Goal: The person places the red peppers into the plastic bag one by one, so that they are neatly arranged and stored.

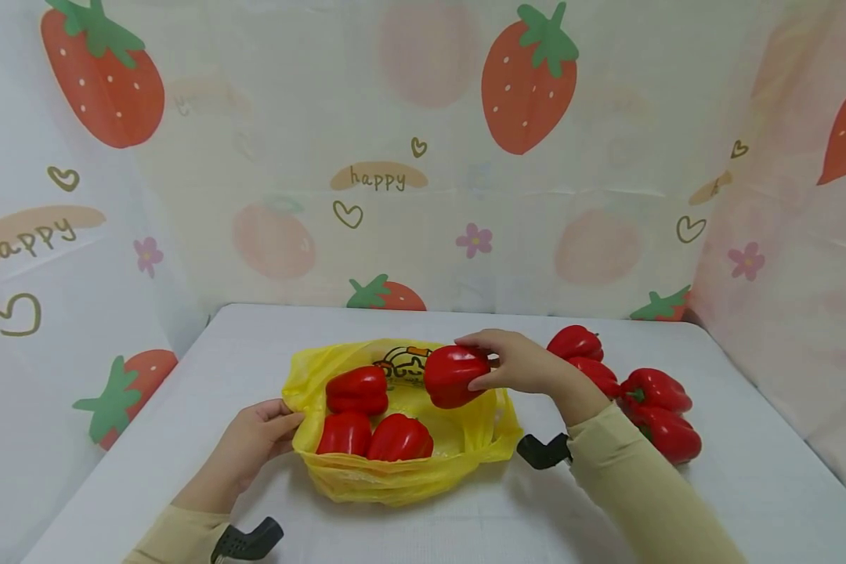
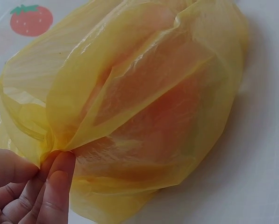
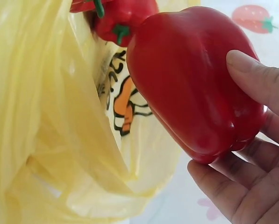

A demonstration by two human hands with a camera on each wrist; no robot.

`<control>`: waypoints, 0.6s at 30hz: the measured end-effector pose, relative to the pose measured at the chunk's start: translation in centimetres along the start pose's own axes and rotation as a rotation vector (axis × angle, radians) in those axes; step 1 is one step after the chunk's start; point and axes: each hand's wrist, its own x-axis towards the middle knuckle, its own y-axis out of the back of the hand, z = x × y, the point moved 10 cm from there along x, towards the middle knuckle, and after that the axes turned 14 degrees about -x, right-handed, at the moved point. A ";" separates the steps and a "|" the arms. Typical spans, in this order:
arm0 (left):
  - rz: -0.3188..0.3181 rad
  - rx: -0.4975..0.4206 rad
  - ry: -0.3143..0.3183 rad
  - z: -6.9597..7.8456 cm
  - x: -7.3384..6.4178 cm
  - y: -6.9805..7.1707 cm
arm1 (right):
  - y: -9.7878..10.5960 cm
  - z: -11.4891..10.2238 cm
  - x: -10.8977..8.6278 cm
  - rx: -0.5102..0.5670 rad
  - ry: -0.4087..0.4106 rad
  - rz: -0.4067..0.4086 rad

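- The person's right hand (image 1: 518, 362) grips a red bell pepper (image 1: 454, 376), thumb on one side and fingers on the other; the right wrist view shows the pepper's lobed end toward the palm.
- This held pepper is at the right part of the bag's open mouth, in front of the printed far wall in the head view; whether it touches the plastic, I cannot tell.
- The left hand (image 1: 257, 431), well apart from the right, pinches the left edge of the yellow plastic bag (image 1: 395, 482) between thumb and fingers, gathering the film into creases.
- The bag lies on the white table (image 1: 218, 368), its mouth spread wide, with a black-and-orange cartoon print on the far wall.
- Three red bell peppers sit inside: one at the back left (image 1: 358, 390), one at the front left (image 1: 344, 435) and one at the front right (image 1: 400, 439).
- To the right of the bag, four loose peppers lie on the table: two farther back (image 1: 574, 342), partly behind the right hand and forearm, and two nearer (image 1: 668, 433), touching each other.
- Both forearms wear beige sleeves (image 1: 648, 486), with a black device (image 1: 544, 452) at each wrist.
- Behind the table hangs a pale backdrop (image 1: 289, 141) printed with strawberries, hearts, flowers and the word "happy".
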 end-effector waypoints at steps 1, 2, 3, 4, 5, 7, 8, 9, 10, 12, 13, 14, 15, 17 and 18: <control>0.002 0.000 0.001 0.0 0.0 0.0 | -0.1 -0.2 0.2 -0.004 0.009 -0.002; 0.002 -0.001 0.003 0.0 0.0 0.0 | -0.3 -0.4 0.5 -0.007 0.012 -0.006; 0.004 -0.002 0.005 0.0 0.0 0.0 | -0.5 -0.5 0.7 -0.010 0.012 -0.011; 0.005 -0.002 0.006 0.0 0.0 0.0 | -0.7 -0.6 0.9 -0.012 0.013 -0.018; 0.005 -0.002 0.007 0.0 0.1 0.0 | -0.8 -0.8 1.2 -0.014 0.013 -0.024; 0.002 -0.003 0.011 0.0 0.1 -0.1 | -1.2 -1.1 1.5 -0.025 0.016 -0.036; 0.000 -0.005 0.012 -0.1 0.1 -0.1 | -1.3 -1.2 1.7 -0.032 0.018 -0.041; -0.001 -0.006 0.012 -0.1 0.1 -0.1 | -1.5 -1.4 1.9 -0.039 0.019 -0.045; -0.003 -0.006 0.012 -0.1 0.1 -0.1 | -1.6 -1.5 2.0 -0.043 0.023 -0.052; -0.004 -0.006 0.014 -0.2 0.2 -0.1 | -2.0 -1.8 2.3 -0.062 0.027 -0.063; -0.004 -0.006 0.014 -0.2 0.2 -0.1 | -2.1 -2.0 2.4 -0.067 0.030 -0.070; -0.004 -0.005 0.014 -0.3 0.2 -0.1 | -2.2 -2.2 2.5 -0.076 0.032 -0.076; -0.003 -0.003 0.015 -0.3 0.3 -0.1 | -2.4 -2.3 2.6 -0.085 0.034 -0.082; -0.005 -0.003 0.016 -0.3 0.3 -0.1 | -2.6 -2.6 2.9 -0.107 0.043 -0.088; -0.006 -0.002 0.016 -0.3 0.3 -0.2 | -2.7 -2.7 3.0 -0.117 0.047 -0.091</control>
